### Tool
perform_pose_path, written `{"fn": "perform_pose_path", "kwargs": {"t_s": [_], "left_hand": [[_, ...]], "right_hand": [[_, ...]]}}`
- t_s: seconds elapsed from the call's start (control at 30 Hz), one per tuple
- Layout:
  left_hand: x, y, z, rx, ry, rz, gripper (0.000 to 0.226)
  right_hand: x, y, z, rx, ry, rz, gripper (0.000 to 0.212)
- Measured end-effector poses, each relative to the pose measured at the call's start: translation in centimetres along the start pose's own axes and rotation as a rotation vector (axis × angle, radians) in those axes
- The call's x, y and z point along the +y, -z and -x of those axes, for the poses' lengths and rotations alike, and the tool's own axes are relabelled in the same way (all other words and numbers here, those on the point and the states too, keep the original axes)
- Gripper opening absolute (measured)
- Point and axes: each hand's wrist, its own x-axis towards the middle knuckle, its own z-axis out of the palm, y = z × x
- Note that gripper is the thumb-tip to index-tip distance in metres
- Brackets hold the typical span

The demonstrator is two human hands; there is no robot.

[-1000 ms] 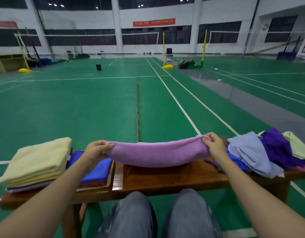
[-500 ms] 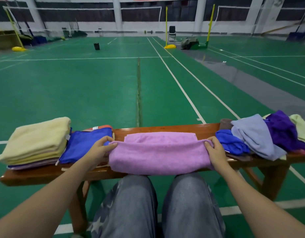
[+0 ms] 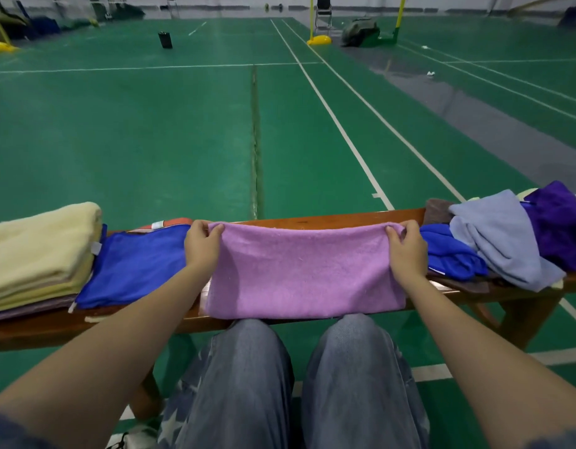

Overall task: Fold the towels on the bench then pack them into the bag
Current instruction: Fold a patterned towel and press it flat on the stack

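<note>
- Lilac-pink terry towel (image 3: pixel 306 277) spread flat across the middle of the long brown wooden bench (image 3: pixel 345 218), near edge reaching the front lip just above the knees.
- Left hand (image 3: pixel 200 246) pinching the far left corner, fingers curled round the cloth; right hand (image 3: pixel 408 251) gripping the far right corner likewise.
- Judged as mid-fold: far edge taken up, ready to be laid over to halve the cloth.
- Keep both corners level and the span between them taut, so no sag forms in the middle.
- Set edge squarely onto edge and match the corners before letting go.
- Guard against dragging the lower layer off the front lip; soft terry probably slides on polished wood.
- Smooth outward from the centre with flat palms afterwards.
- Mind the flat royal-blue cloth (image 3: pixel 137 264) just beside the left hand and the crumpled royal-blue towel (image 3: pixel 448 251) just beside the right.
- Aim for the footprint of the folded cream-yellow towel stack (image 3: pixel 40 247) at the left end.
- Much left to do: pale grey-blue towel (image 3: pixel 497 241) and deep purple towel (image 3: pixel 555 222) heaped unfolded at the right end; impossible to pick out the bag with certainty.
</note>
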Motion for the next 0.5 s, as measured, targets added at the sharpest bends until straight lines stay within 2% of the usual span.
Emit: {"fn": "perform_pose_path", "kwargs": {"t_s": [0.1, 0.33, 0.5], "left_hand": [[-0.2, -1.2, -1.0, 0.022, 0.013, -0.035, 0.010], [-2.1, -3.7, -3.8, -0.006, 0.036, -0.249, 0.021], [-2.8, -5.5, -3.6, 0.044, 0.069, -0.400, 0.012]], "right_hand": [[0.5, -1.4, -1.4, -0.024, 0.016, 0.073, 0.018], [1.7, -4.1, -3.5, -0.056, 0.049, 0.288, 0.021], [2.5, -5.9, -4.3, -0.114, 0.077, 0.394, 0.021]]}}
